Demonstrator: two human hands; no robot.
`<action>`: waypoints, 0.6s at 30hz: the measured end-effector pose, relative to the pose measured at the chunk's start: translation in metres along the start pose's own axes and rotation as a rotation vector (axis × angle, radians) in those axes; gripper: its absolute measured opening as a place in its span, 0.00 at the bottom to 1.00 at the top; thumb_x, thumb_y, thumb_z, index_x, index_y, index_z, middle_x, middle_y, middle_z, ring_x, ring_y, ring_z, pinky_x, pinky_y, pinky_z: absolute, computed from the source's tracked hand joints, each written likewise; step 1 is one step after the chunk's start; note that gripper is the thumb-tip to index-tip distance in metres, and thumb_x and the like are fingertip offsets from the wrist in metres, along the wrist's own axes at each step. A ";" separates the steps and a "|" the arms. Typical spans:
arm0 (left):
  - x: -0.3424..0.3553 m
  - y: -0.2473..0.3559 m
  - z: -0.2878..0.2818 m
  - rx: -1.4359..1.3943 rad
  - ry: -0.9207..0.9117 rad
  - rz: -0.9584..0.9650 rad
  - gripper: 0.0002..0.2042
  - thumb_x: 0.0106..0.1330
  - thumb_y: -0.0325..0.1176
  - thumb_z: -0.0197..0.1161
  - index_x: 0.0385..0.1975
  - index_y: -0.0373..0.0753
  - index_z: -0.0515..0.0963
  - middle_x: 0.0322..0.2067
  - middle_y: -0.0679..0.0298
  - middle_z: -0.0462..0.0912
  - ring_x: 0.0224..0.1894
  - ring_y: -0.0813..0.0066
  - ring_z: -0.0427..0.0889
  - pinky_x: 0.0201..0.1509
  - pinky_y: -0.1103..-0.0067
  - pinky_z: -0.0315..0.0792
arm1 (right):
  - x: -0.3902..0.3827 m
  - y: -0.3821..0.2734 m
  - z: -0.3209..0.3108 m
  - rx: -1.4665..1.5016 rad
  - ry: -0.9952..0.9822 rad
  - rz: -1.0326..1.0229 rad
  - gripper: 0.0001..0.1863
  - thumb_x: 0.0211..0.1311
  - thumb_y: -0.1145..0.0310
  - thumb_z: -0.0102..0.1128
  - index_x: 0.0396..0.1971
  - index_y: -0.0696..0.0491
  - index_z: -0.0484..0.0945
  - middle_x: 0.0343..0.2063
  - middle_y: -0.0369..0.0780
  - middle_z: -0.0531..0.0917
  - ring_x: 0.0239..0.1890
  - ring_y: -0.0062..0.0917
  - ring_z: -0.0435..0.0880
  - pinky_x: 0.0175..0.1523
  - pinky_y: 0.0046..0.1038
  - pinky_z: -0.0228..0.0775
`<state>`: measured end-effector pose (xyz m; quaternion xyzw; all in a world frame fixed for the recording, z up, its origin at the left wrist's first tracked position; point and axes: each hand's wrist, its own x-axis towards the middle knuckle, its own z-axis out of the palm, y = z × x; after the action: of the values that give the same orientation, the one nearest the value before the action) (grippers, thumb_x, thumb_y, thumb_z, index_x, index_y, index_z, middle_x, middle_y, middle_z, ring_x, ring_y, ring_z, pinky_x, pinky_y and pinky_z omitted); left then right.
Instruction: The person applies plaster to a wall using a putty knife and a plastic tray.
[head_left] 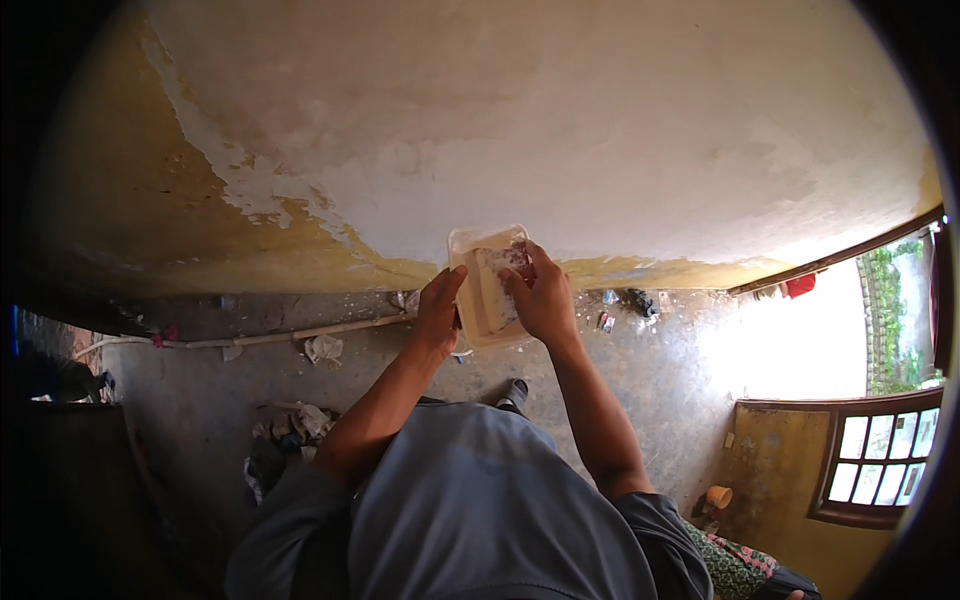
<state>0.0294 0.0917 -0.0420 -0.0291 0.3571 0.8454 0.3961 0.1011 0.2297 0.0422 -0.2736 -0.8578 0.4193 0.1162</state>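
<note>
In front of the wall, a clear rectangular plastic tub point(462, 325) is held up at the middle of the view, its inside smeared with whitish paste. My left hand point(437, 305) grips its left side, with the thumb on the rim and the fingers hidden beneath. My right hand point(547, 302) is closed at the right side, thumb reaching inside, on a reddish-brown piece with white smears point(517, 258). What kind of thing this piece is, I cannot make out. The wall point(520, 130) carries a broad pale coat over older yellow paint.
A long pole point(300, 334) lies along the wall's foot on the left. Crumpled rags point(300, 425) and a white scrap point(323, 348) are on the concrete floor point(620, 365). Small litter lies right of the tub. An orange pot point(718, 496) stands near the window point(880, 455).
</note>
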 end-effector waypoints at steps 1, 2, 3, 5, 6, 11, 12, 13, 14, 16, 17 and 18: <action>-0.001 0.001 0.001 0.001 0.001 0.000 0.17 0.69 0.43 0.61 0.48 0.36 0.76 0.38 0.65 0.84 0.35 0.78 0.86 0.34 0.80 0.82 | -0.002 -0.002 0.001 0.001 0.000 0.000 0.27 0.57 0.68 0.65 0.58 0.58 0.72 0.36 0.48 0.86 0.38 0.35 0.87 0.45 0.33 0.77; -0.002 0.002 0.003 0.007 0.006 0.016 0.17 0.69 0.43 0.62 0.48 0.36 0.76 0.38 0.64 0.84 0.35 0.78 0.86 0.34 0.80 0.82 | -0.005 -0.008 0.001 0.005 0.004 0.002 0.26 0.57 0.68 0.65 0.57 0.59 0.73 0.35 0.48 0.86 0.38 0.34 0.88 0.44 0.32 0.77; -0.002 0.003 0.004 0.013 0.013 0.032 0.18 0.68 0.44 0.62 0.48 0.37 0.76 0.38 0.64 0.84 0.36 0.77 0.86 0.35 0.79 0.82 | -0.007 -0.012 0.002 0.009 0.008 0.005 0.25 0.58 0.69 0.65 0.56 0.59 0.74 0.34 0.48 0.86 0.37 0.34 0.88 0.44 0.32 0.77; 0.000 0.001 0.000 0.023 0.005 0.045 0.19 0.68 0.44 0.63 0.49 0.36 0.76 0.38 0.64 0.84 0.37 0.77 0.86 0.36 0.79 0.82 | -0.007 -0.012 0.005 0.005 0.014 -0.018 0.25 0.58 0.69 0.65 0.55 0.60 0.74 0.34 0.48 0.86 0.37 0.33 0.88 0.43 0.31 0.77; 0.001 0.001 -0.001 0.033 -0.004 0.056 0.19 0.67 0.44 0.63 0.50 0.36 0.76 0.39 0.63 0.84 0.38 0.76 0.86 0.37 0.78 0.83 | -0.006 -0.012 0.006 0.000 0.021 -0.041 0.25 0.57 0.69 0.65 0.55 0.60 0.74 0.34 0.47 0.86 0.37 0.32 0.88 0.43 0.31 0.77; 0.003 0.002 0.000 0.057 0.002 0.069 0.21 0.67 0.45 0.64 0.51 0.35 0.75 0.40 0.62 0.83 0.39 0.75 0.86 0.40 0.77 0.83 | -0.001 -0.007 0.007 0.073 0.018 -0.062 0.24 0.59 0.71 0.64 0.55 0.62 0.74 0.33 0.46 0.86 0.35 0.26 0.86 0.41 0.27 0.77; 0.003 0.002 0.000 0.073 0.007 0.063 0.21 0.67 0.45 0.64 0.52 0.35 0.75 0.41 0.62 0.83 0.39 0.74 0.86 0.41 0.77 0.83 | -0.001 -0.007 0.007 0.128 0.004 -0.051 0.23 0.60 0.72 0.63 0.55 0.63 0.74 0.33 0.46 0.86 0.34 0.23 0.85 0.41 0.26 0.77; 0.002 0.002 -0.001 0.071 0.009 0.064 0.21 0.67 0.45 0.64 0.52 0.35 0.75 0.41 0.62 0.83 0.39 0.74 0.86 0.41 0.77 0.83 | 0.001 -0.004 0.008 0.127 0.001 -0.053 0.23 0.60 0.72 0.63 0.55 0.63 0.74 0.33 0.46 0.86 0.34 0.23 0.85 0.41 0.26 0.77; 0.001 0.001 -0.001 0.067 0.009 0.064 0.21 0.67 0.45 0.63 0.52 0.35 0.75 0.41 0.62 0.83 0.39 0.74 0.86 0.41 0.77 0.83 | 0.004 0.000 0.008 0.201 -0.031 -0.044 0.22 0.61 0.74 0.62 0.54 0.63 0.73 0.33 0.44 0.86 0.34 0.22 0.85 0.41 0.25 0.77; 0.001 0.001 -0.001 0.062 0.007 0.063 0.22 0.67 0.45 0.63 0.52 0.35 0.75 0.41 0.62 0.83 0.39 0.74 0.86 0.41 0.77 0.83 | 0.010 0.006 0.004 0.273 -0.063 -0.036 0.21 0.62 0.75 0.61 0.54 0.64 0.73 0.33 0.43 0.86 0.34 0.20 0.84 0.41 0.24 0.77; 0.002 0.000 -0.002 0.054 0.007 0.067 0.21 0.67 0.45 0.63 0.51 0.35 0.75 0.40 0.63 0.83 0.39 0.75 0.86 0.41 0.77 0.83 | 0.013 0.007 0.001 0.360 -0.065 0.042 0.21 0.63 0.75 0.61 0.55 0.64 0.73 0.33 0.42 0.85 0.34 0.19 0.84 0.41 0.23 0.77; 0.002 0.000 -0.003 0.046 0.007 0.071 0.21 0.68 0.45 0.63 0.51 0.35 0.75 0.40 0.63 0.84 0.39 0.75 0.86 0.40 0.78 0.83 | 0.016 0.007 -0.001 0.446 -0.066 0.120 0.21 0.64 0.75 0.61 0.56 0.64 0.72 0.33 0.41 0.85 0.34 0.19 0.83 0.41 0.23 0.77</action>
<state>0.0270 0.0912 -0.0448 -0.0103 0.3785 0.8505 0.3652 0.0908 0.2433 0.0364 -0.2779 -0.7293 0.6134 0.1208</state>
